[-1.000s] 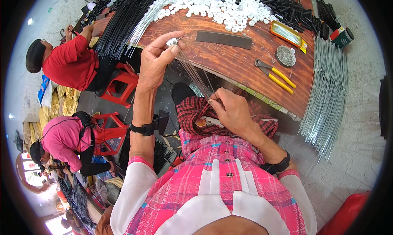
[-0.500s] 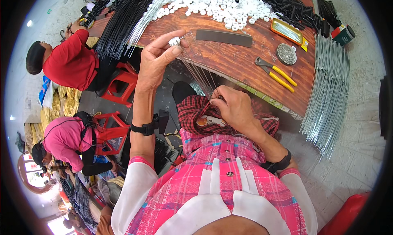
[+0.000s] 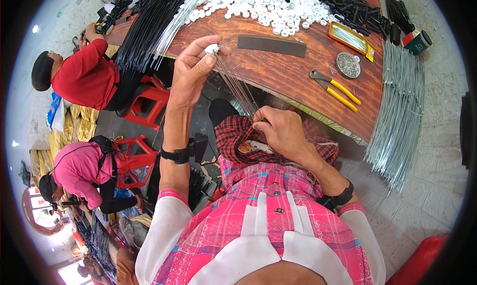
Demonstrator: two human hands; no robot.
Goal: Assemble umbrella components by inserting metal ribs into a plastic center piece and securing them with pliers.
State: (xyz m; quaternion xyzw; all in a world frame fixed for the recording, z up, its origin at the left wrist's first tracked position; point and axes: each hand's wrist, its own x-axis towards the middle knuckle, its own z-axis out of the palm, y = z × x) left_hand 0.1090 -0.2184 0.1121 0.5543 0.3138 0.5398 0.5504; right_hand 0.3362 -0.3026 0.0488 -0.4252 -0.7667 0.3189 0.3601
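Pinched between the thumb and fingers of my left hand (image 3: 193,69) is a small white plastic hub (image 3: 212,49), held up near the table's front edge. Several thin metal ribs (image 3: 234,84) slant from the hub down to my right hand (image 3: 279,131). My right hand is closed around the ribs in front of my lap, thumb and forefinger pressed together. Its fingers hide where the ribs pass into the hand. A red and black checked cloth (image 3: 233,136) lies over my lap beneath it.
On the wooden table (image 3: 278,81) lie a flat dark bar (image 3: 272,45), yellow-handled pliers (image 3: 335,90), a round tin (image 3: 348,65), a yellow tray (image 3: 349,38) and many white rings (image 3: 268,9). Wire bundles (image 3: 397,111) hang at the right edge. Two people sit at left near red stools (image 3: 146,104).
Both hands have shifted slightly left. The ribs, which were spread apart beside the hub, now lie closer together in a narrower bunch.
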